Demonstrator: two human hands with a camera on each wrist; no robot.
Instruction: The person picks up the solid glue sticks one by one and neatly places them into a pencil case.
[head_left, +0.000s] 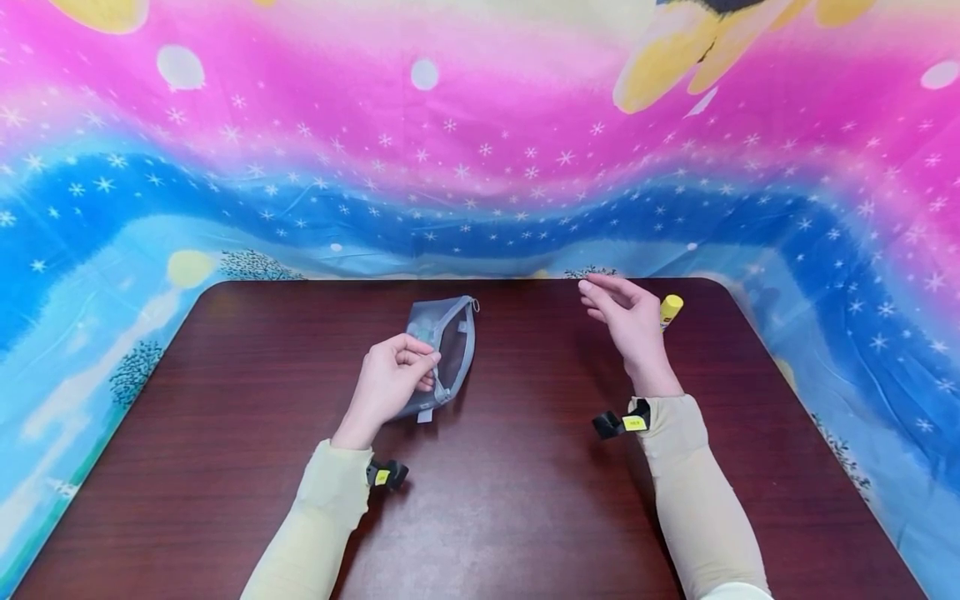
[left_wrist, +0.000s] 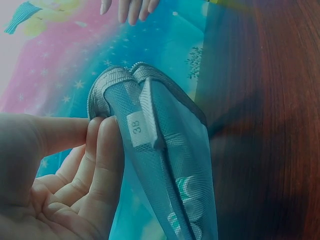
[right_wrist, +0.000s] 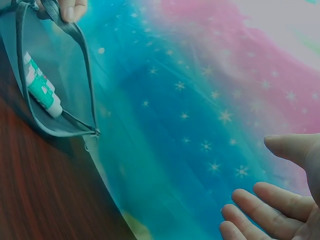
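My left hand (head_left: 390, 375) pinches the zipped edge of a grey mesh pouch (head_left: 423, 311) between thumb and fingers. The pouch's mouth gapes toward the right. Inside it, the right wrist view shows a white-and-green tube (right_wrist: 44, 90); white-and-green ends (left_wrist: 190, 207) show through the mesh in the left wrist view. Off to the right, my right hand (head_left: 628, 321) hovers above the table with fingers loosely extended and nothing held. A yellow stick-shaped tube (head_left: 672, 308), partly hidden by that hand, is just behind it.
The dark wooden table (head_left: 480, 500) runs back to a colourful snowflake-printed cloth (head_left: 480, 150) that hangs behind and at both sides. A black camera mount (head_left: 621, 422) sits on the right wrist, another (head_left: 387, 475) on the left.
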